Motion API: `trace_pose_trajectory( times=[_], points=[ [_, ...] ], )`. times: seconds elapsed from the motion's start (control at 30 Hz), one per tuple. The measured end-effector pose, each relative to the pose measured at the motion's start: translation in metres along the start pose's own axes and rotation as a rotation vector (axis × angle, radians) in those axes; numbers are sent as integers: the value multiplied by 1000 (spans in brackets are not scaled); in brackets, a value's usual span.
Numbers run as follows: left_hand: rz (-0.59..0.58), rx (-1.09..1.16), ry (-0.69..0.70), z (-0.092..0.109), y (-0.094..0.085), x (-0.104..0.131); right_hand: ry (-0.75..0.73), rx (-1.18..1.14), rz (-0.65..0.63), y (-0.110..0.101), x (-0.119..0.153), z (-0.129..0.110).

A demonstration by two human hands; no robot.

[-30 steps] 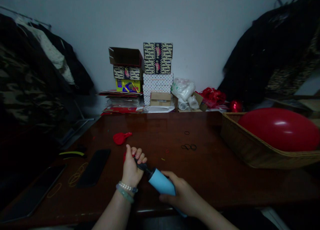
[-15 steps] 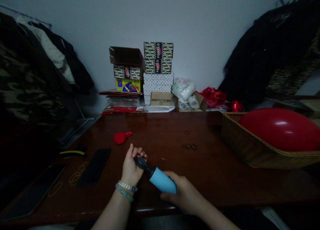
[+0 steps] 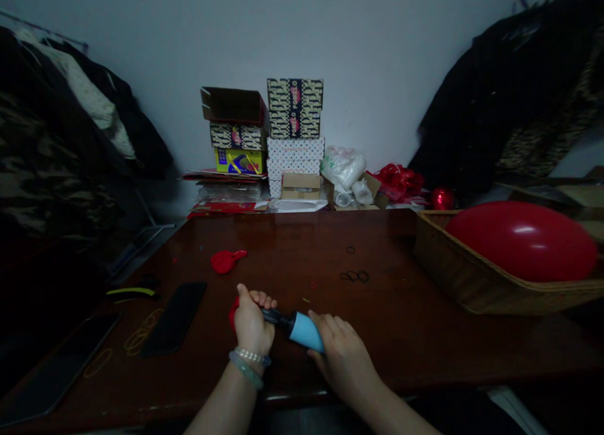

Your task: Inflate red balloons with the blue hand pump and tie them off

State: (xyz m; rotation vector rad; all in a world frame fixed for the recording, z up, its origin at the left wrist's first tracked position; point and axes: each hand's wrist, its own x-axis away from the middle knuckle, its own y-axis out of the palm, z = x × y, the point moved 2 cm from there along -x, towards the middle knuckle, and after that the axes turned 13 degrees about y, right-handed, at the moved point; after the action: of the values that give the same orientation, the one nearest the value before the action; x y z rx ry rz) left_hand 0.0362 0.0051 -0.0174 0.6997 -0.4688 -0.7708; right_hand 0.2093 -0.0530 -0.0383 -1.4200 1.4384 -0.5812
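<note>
My right hand (image 3: 342, 353) is wrapped round the blue barrel of a hand balloon pump (image 3: 306, 332), held above the near edge of the table. The pump's black nozzle end points left into my left hand (image 3: 255, 318), whose fingers are closed about it. A bit of a red balloon (image 3: 233, 313) shows at the left side of that hand; the rest of it is hidden by the palm. Beyond my left hand, another limp red balloon (image 3: 225, 261) lies flat on the table. Bracelets circle my left wrist.
A wicker basket (image 3: 465, 284) at the right holds a large inflated red balloon (image 3: 519, 240). Black rings (image 3: 355, 276) lie mid-table. Dark phones (image 3: 174, 318), yellow rubber bands (image 3: 141, 334) and a yellow-green strip (image 3: 131, 292) are at the left. Stacked boxes (image 3: 295, 107) stand behind.
The pump has shifted slightly right and lies flatter, with my right hand higher on its barrel. Red balloon material now shows beside my left hand, which has turned and closed further round the nozzle.
</note>
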Motion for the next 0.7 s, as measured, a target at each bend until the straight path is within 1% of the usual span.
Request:
trace_pose_trajectory(
  times=[0.1,0.17,0.23,0.33,0.4,0.53,0.6,0.7],
  points=[
    [-13,-76,19,3,0,-2,-12,20,30,3,-1,0],
    [-14,-82,11,6,-1,-4,-18,28,62,4,-3,-2],
    [-39,-9,-40,7,-2,-6,-30,35,101,3,-4,-4],
    [-123,192,-177,10,-3,-7,-44,44,117,2,-6,-9],
    [-158,268,-226,12,-3,-9,-36,37,100,3,-7,-13],
    [-157,241,-200,15,1,-18,-1,-3,33,7,-11,-17],
    [-145,215,-185,15,3,-27,15,-21,-10,10,-15,-19],
    [-135,201,-171,19,3,-47,49,-50,-86,15,-24,-19]
  ],
)
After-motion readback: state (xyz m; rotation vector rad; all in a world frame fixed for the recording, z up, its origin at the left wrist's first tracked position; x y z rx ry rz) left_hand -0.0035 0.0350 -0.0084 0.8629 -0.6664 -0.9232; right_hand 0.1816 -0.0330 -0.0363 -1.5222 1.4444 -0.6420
